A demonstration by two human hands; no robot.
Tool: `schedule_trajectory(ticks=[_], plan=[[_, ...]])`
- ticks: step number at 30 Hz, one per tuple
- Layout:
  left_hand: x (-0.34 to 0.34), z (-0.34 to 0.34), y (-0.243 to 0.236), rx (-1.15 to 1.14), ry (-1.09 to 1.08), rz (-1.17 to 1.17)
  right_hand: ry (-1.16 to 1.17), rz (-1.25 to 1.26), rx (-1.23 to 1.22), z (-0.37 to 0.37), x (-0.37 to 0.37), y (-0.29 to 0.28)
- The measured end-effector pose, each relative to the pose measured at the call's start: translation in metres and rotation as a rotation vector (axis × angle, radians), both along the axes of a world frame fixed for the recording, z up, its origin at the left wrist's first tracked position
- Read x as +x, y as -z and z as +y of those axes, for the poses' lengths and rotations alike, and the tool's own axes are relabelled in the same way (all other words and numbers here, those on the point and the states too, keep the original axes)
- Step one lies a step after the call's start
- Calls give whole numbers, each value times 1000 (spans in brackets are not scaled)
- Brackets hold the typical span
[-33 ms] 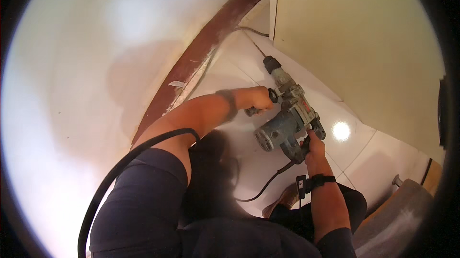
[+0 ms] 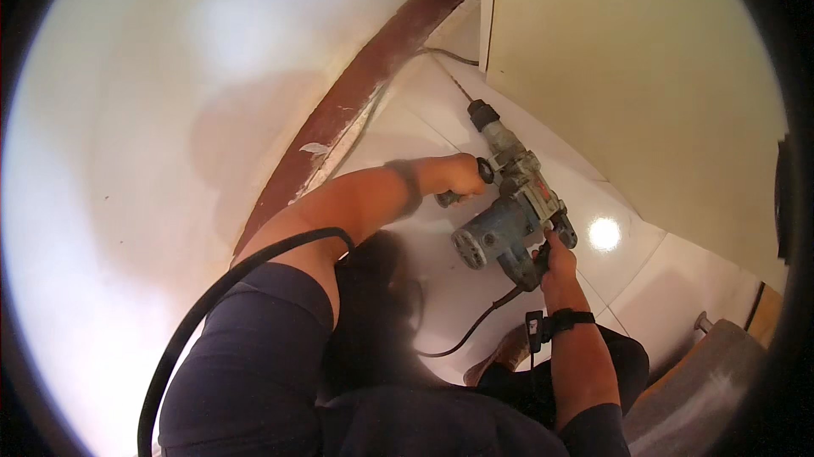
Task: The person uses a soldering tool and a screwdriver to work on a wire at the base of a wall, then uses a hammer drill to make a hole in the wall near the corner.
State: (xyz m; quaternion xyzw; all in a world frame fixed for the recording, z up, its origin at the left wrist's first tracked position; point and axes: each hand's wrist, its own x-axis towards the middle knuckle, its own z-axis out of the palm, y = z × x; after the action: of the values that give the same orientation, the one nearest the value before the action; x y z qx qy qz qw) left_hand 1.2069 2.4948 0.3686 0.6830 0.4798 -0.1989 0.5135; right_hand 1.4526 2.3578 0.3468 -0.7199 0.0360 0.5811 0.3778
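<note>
A worn grey-blue hammer drill [image 2: 507,213] points away from me, down at the white tiled floor [image 2: 424,118]. Its thin bit [image 2: 465,94] reaches the foot of a cream panel [image 2: 627,75]. My left hand [image 2: 460,175] is wrapped around the drill's black side handle. My right hand [image 2: 555,260] grips the rear handle, with a black strap on that wrist. The drill's black cord [image 2: 475,328] trails back toward my legs.
A dark red skirting board [image 2: 365,88] runs along the white wall on the left. A thick black cable [image 2: 212,304] loops over my left arm. A thin wire [image 2: 445,53] lies on the floor by the panel's corner. A grey object [image 2: 704,389] sits at the lower right.
</note>
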Motion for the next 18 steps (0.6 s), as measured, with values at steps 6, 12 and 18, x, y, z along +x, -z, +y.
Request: schedule_trajectory(ticks=[6, 12, 18], plan=[[1, -2, -2, -99, -98, -91, 31, 25, 9, 0, 6, 3], [5, -14, -5, -272, -423, -60, -31, 12, -30, 0, 17, 5], [1, -21, 12, -258, -334, -118, -59, 0, -31, 3, 16, 4]])
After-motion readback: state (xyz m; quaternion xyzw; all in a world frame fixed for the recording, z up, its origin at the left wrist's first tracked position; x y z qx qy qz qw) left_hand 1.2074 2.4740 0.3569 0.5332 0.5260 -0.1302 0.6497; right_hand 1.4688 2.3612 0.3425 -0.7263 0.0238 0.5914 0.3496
